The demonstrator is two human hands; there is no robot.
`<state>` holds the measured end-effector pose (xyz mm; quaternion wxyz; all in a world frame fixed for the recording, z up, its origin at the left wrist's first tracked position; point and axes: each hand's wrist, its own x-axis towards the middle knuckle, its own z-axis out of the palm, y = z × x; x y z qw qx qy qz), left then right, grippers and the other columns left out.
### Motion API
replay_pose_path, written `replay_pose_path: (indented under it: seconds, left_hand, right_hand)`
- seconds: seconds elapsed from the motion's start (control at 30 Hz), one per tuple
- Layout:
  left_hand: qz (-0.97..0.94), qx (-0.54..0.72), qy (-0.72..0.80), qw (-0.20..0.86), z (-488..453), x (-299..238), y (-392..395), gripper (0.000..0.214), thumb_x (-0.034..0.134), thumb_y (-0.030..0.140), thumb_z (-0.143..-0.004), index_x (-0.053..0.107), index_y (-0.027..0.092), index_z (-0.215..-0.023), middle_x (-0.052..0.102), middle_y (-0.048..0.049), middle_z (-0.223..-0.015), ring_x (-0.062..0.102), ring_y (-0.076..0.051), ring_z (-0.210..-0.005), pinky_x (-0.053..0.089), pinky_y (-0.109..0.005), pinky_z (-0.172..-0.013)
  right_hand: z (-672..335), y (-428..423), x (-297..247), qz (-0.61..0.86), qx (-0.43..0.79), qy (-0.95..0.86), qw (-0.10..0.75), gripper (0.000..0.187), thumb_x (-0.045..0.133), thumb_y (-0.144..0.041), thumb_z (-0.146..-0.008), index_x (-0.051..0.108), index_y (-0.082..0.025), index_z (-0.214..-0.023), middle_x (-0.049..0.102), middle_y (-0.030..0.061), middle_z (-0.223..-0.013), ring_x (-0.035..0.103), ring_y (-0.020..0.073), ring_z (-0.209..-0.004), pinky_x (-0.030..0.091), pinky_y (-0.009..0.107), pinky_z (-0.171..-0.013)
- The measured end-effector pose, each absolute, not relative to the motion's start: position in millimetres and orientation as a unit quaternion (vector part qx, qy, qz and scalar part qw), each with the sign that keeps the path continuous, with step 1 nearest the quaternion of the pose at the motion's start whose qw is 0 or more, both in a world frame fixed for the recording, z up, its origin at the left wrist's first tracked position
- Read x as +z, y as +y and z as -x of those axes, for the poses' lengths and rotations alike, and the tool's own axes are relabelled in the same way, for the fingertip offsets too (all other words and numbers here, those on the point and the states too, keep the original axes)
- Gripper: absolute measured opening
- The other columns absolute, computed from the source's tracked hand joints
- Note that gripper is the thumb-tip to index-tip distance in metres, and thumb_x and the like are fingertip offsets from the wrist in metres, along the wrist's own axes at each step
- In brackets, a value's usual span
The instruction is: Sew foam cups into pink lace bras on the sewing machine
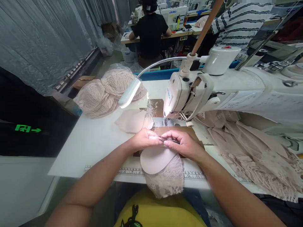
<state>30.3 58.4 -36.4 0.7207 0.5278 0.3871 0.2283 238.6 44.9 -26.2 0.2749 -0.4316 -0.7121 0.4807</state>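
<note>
Just in front of the sewing machine (177, 94), both hands meet at the top edge of a beige bra cup (155, 160) with a lace piece (165, 179) hanging below it over the table edge. My left hand (144, 139) is closed, pinching the cup's edge between thumb and fingers. My right hand (183, 143) is closed around a slim dark metal tool (174, 140), which looks like thread snips, its tip at the fabric edge. Fingers partly hide the tool. Behind my left hand lies another beige cup piece (131, 120), near the lit needle area.
Piled lace cups (109, 91) sit at the back left under a bendable lamp (130, 93). Beige lace garments (251, 145) spread right of the needle. A printed ruler (127, 171) runs along the table's front edge. Beyond, a person in black (150, 34) sits at another machine.
</note>
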Motion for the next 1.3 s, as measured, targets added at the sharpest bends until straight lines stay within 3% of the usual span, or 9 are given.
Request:
replay_pose_path:
  seconds: [0.23, 0.37, 0.53, 0.73, 0.8, 0.87, 1.03, 1.2, 1.3]
  left_hand:
    - [-0.531, 0.222, 0.400, 0.714, -32.7, -36.4, 59.1, 0.032, 0.078, 0.039, -0.067, 0.066, 0.010, -0.066, 0.052, 0.0019, -0.057, 0.047, -0.008, -0.055, 0.036, -0.021, -0.052]
    - [-0.571, 0.208, 0.383, 0.696, -29.3, -33.7, 58.4, 0.034, 0.073, 0.044, -0.072, 0.070, 0.011, -0.079, 0.059, -0.0006, -0.064, 0.050, -0.010, -0.059, 0.038, -0.022, -0.055]
    - [-0.721, 0.198, 0.493, 0.446, -10.7, -7.4, 52.1, 0.035, 0.062, 0.049, -0.080, 0.072, 0.014, -0.081, 0.062, -0.0016, -0.065, 0.053, -0.013, -0.059, 0.036, -0.023, -0.052]
    - [-0.767, 0.265, 0.550, 0.198, 2.6, 3.7, 92.6, 0.039, 0.061, 0.029, -0.077, 0.064, 0.015, -0.114, 0.060, -0.0109, -0.122, 0.053, -0.026, -0.112, 0.041, -0.032, -0.092]
    - [-0.764, 0.218, 0.557, 0.240, 4.1, -4.4, 112.2, 0.061, 0.067, 0.023, -0.066, 0.057, 0.017, -0.125, 0.050, -0.0120, -0.136, 0.044, -0.031, -0.124, 0.034, -0.037, -0.102]
    - [-0.751, 0.184, 0.566, 0.287, 5.9, -13.5, 124.7, 0.066, 0.070, 0.021, -0.059, 0.057, 0.016, -0.124, 0.057, -0.0129, -0.127, 0.051, -0.033, -0.115, 0.039, -0.039, -0.096]
    - [-0.718, 0.155, 0.544, 0.406, 11.0, -24.8, 115.3, 0.024, 0.063, 0.030, -0.067, 0.068, 0.012, -0.083, 0.066, -0.0060, -0.073, 0.062, -0.023, -0.068, 0.046, -0.030, -0.061]
    - [-0.682, 0.219, 0.476, 0.510, 5.1, -24.1, 90.1, 0.025, 0.059, 0.037, -0.077, 0.063, 0.013, -0.077, 0.062, -0.0039, -0.075, 0.058, -0.016, -0.067, 0.043, -0.024, -0.059]
    - [-0.654, 0.266, 0.438, 0.556, -3.7, -25.8, 82.3, 0.025, 0.062, 0.038, -0.077, 0.061, 0.013, -0.074, 0.059, -0.0024, -0.073, 0.055, -0.013, -0.066, 0.041, -0.023, -0.060]
  right_hand:
    - [-231.5, 42.2, -26.7, 0.430, 0.472, -0.715, 0.285, 0.021, 0.059, -0.038, -0.085, 0.069, -0.022, -0.094, 0.070, 0.0039, -0.090, 0.063, 0.0194, -0.084, 0.049, 0.032, -0.072]
    - [-232.6, 42.9, -30.9, 0.441, 0.457, -0.710, 0.305, 0.020, 0.055, -0.035, -0.087, 0.069, -0.021, -0.089, 0.069, 0.0040, -0.088, 0.062, 0.0193, -0.081, 0.048, 0.033, -0.072]
    - [-239.4, 41.5, -32.6, 0.489, 0.407, -0.677, 0.370, 0.027, 0.059, -0.040, -0.083, 0.063, -0.021, -0.101, 0.067, 0.0065, -0.098, 0.063, 0.0217, -0.087, 0.049, 0.034, -0.076]
    - [-224.9, 26.5, -33.1, 0.346, 0.262, -0.864, 0.253, 0.033, 0.055, -0.018, -0.080, 0.061, -0.026, -0.112, 0.065, 0.0056, -0.097, 0.058, 0.0172, -0.072, 0.044, 0.028, -0.061]
    - [-218.5, 23.6, -33.1, 0.269, 0.230, -0.918, 0.176, 0.030, 0.051, -0.009, -0.077, 0.065, -0.025, -0.098, 0.064, 0.0054, -0.098, 0.057, 0.0158, -0.072, 0.041, 0.026, -0.059]
    - [-218.9, 23.5, -30.9, 0.271, 0.203, -0.933, 0.123, 0.021, 0.053, -0.005, -0.071, 0.064, -0.022, -0.080, 0.064, 0.0047, -0.090, 0.055, 0.0150, -0.069, 0.037, 0.025, -0.056]
    - [-250.5, 26.3, -15.5, 0.426, 0.201, -0.880, 0.062, 0.019, 0.054, -0.002, -0.062, 0.051, -0.020, -0.057, 0.059, 0.0025, -0.066, 0.049, 0.0152, -0.059, 0.029, 0.026, -0.050]
    - [-261.4, 31.9, 1.1, 0.451, 0.382, -0.787, 0.179, 0.014, 0.051, -0.026, -0.085, 0.063, -0.022, -0.080, 0.067, 0.0037, -0.081, 0.060, 0.0208, -0.076, 0.044, 0.031, -0.066]
    - [-242.1, 39.5, 1.9, 0.461, 0.448, -0.719, 0.262, 0.028, 0.055, -0.043, -0.084, 0.066, -0.021, -0.098, 0.068, 0.0068, -0.098, 0.062, 0.0251, -0.093, 0.047, 0.034, -0.077]
